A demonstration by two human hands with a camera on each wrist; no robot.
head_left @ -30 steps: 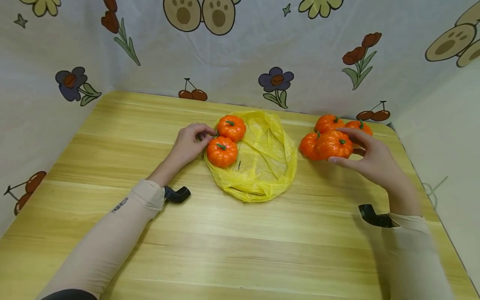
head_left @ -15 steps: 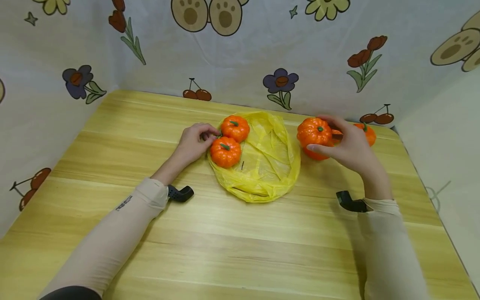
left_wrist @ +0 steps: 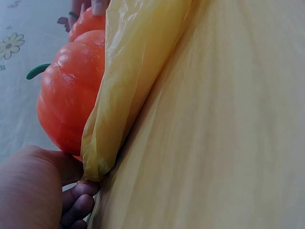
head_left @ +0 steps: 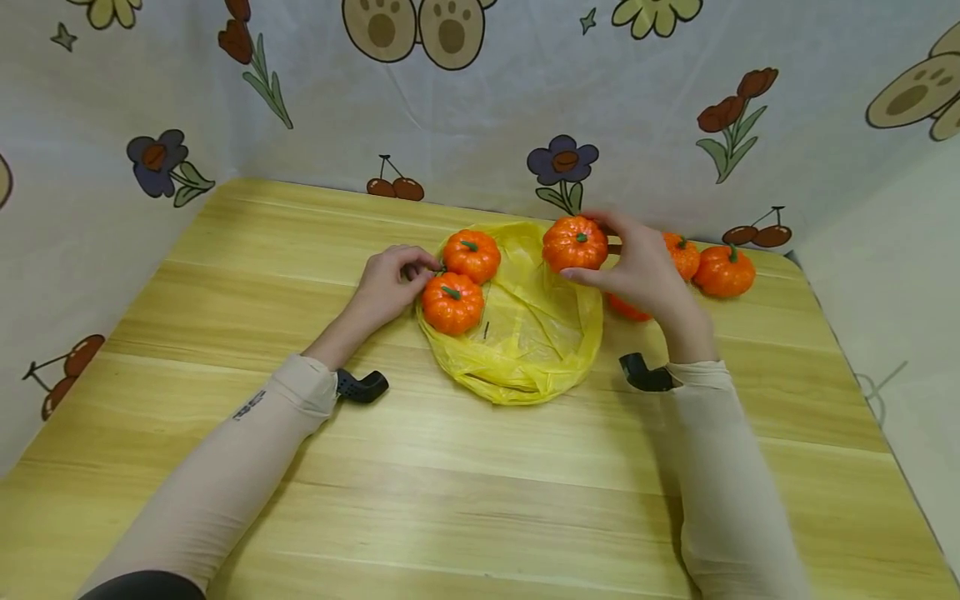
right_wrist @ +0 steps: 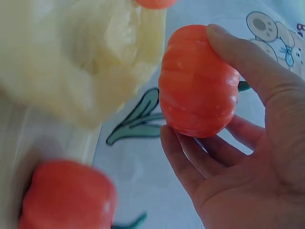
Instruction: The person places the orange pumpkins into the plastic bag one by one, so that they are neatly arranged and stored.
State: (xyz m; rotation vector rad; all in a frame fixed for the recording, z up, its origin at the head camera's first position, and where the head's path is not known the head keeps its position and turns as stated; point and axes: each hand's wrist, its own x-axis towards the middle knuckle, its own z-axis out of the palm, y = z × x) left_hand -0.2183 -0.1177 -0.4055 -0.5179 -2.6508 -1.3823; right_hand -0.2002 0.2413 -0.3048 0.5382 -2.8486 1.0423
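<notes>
Over the right side of a yellow plastic bag [head_left: 525,358], my right hand [head_left: 637,267] holds an orange toy pumpkin [head_left: 576,243] with a green stem. In the right wrist view the thumb and fingers grip that pumpkin [right_wrist: 198,81] from opposite sides, clear of the bag. On the left, my left hand [head_left: 392,279] pinches the bag's edge; the left wrist view shows thumb and fingers on the gathered yellow film [left_wrist: 97,164]. Two pumpkins, a rear one [head_left: 471,257] and a front one [head_left: 452,303], sit inside the bag beside the left hand.
Right of the bag more pumpkins stand on the wooden table [head_left: 450,500]: one at the far right [head_left: 725,271], one beside it [head_left: 681,254], and one partly hidden [head_left: 628,308] under the right hand. A patterned cloth [head_left: 465,125] hangs behind the table's back edge.
My right hand has carried its pumpkin leftward from the right-hand group to above the bag's right side. The left hand stays at the bag's edge.
</notes>
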